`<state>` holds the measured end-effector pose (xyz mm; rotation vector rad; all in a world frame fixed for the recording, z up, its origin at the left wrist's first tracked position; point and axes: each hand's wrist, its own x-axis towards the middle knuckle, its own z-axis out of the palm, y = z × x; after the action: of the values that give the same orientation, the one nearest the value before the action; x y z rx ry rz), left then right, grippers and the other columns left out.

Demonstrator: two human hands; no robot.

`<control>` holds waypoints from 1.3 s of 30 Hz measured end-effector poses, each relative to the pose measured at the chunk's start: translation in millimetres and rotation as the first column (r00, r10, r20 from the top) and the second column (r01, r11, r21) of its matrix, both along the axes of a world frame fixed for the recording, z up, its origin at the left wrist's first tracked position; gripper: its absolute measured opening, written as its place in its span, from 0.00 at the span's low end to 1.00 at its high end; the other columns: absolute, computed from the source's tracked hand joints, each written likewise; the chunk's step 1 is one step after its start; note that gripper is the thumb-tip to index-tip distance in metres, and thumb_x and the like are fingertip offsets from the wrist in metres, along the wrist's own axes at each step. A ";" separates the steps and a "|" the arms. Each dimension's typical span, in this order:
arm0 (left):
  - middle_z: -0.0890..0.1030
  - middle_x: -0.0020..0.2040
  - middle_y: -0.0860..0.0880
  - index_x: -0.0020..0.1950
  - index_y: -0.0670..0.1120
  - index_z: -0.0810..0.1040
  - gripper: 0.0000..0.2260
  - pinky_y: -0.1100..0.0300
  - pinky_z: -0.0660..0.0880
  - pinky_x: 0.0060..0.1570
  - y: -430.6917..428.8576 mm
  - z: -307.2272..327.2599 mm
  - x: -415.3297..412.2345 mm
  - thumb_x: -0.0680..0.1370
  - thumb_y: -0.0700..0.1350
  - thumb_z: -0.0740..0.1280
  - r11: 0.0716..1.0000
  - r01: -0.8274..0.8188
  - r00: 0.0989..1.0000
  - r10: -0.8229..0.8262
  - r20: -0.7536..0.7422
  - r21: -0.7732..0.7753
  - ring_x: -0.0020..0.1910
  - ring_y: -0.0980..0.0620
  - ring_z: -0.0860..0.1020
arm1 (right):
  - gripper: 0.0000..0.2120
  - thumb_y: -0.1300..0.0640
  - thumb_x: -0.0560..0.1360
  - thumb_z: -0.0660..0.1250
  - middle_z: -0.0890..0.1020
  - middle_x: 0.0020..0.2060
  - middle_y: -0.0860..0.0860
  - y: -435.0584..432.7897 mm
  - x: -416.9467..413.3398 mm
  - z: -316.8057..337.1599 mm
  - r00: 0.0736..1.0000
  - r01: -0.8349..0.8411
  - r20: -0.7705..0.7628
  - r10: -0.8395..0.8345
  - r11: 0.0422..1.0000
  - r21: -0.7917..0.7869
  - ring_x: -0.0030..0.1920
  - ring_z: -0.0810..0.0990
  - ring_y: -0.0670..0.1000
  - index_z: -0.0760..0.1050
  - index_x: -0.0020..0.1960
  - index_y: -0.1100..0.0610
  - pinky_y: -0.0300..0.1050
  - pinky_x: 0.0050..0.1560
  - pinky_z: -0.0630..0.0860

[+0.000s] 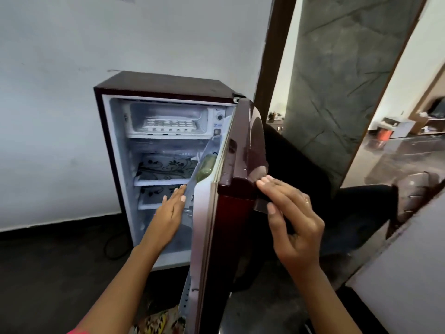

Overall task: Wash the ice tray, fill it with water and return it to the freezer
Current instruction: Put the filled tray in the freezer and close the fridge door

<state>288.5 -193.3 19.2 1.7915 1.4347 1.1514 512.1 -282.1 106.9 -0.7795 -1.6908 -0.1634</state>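
A small maroon fridge [159, 81] stands against the wall with its door [237, 165] swung out toward me. In the freezer box at the top lies a white ice tray [169, 123], flat on the freezer shelf. My left hand [171, 208] is flat with fingers spread, against the inner edge of the door, holding nothing. My right hand [292, 215] is on the outer side of the door, fingertips touching its handle edge, fingers loosely apart.
Shelves with a black floral pattern [166, 168] sit below the freezer. A green bottle [207, 166] stands in the door rack. A dark stone pillar [337, 75] and a doorway are to the right. A black cable [113, 247] lies on the dark floor.
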 end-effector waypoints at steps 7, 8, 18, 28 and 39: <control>0.56 0.72 0.63 0.71 0.59 0.55 0.21 0.78 0.39 0.65 -7.6 11.0 -38.1 0.79 0.61 0.45 0.984 -0.134 0.991 0.129 0.049 0.120 0.71 0.72 0.50 | 0.20 0.57 0.77 0.60 0.69 0.70 0.52 27.3 -38.6 -31.3 0.973 -0.066 0.204 0.112 0.974 -0.217 0.72 0.65 0.50 0.69 0.68 0.57 0.45 0.67 0.65; 0.54 0.69 0.67 0.68 0.63 0.53 0.16 0.80 0.40 0.63 -11.8 18.8 -40.7 0.81 0.60 0.45 0.980 -0.151 0.987 0.141 0.080 0.131 0.66 0.79 0.48 | 0.21 0.56 0.77 0.59 0.67 0.71 0.51 32.6 -44.7 -36.1 0.966 -0.059 0.231 0.117 0.968 -0.242 0.72 0.64 0.50 0.68 0.69 0.56 0.44 0.67 0.64; 0.56 0.71 0.66 0.76 0.51 0.57 0.25 0.80 0.39 0.63 0.1 60.0 -89.0 0.81 0.56 0.41 0.893 -0.300 0.954 0.274 0.124 0.334 0.66 0.80 0.47 | 0.22 0.54 0.79 0.57 0.59 0.75 0.49 78.2 -113.7 -49.2 0.898 -0.062 0.405 0.172 0.960 -0.272 0.75 0.59 0.49 0.62 0.72 0.53 0.45 0.69 0.63; 0.50 0.77 0.54 0.77 0.47 0.49 0.24 0.59 0.38 0.74 34.6 67.4 -130.1 0.82 0.51 0.47 0.728 -0.433 0.871 0.490 0.039 0.531 0.76 0.57 0.46 | 0.24 0.46 0.81 0.47 0.52 0.76 0.44 122.2 -172.8 -47.5 0.852 -0.135 0.409 0.327 0.892 -0.431 0.76 0.50 0.42 0.52 0.75 0.51 0.42 0.73 0.54; 0.50 0.78 0.47 0.76 0.47 0.42 0.25 0.52 0.41 0.74 92.2 73.1 -172.4 0.83 0.48 0.49 0.732 -0.450 0.768 0.610 -0.196 0.512 0.76 0.52 0.47 | 0.26 0.46 0.80 0.47 0.49 0.75 0.42 191.4 -232.7 -40.2 0.768 -0.053 0.570 0.293 0.916 -0.398 0.75 0.45 0.40 0.52 0.76 0.51 0.42 0.74 0.50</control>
<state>116.1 -101.1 92.2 2.0177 2.1596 1.6100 279.3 -90.7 66.7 -0.8869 -2.4712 0.0376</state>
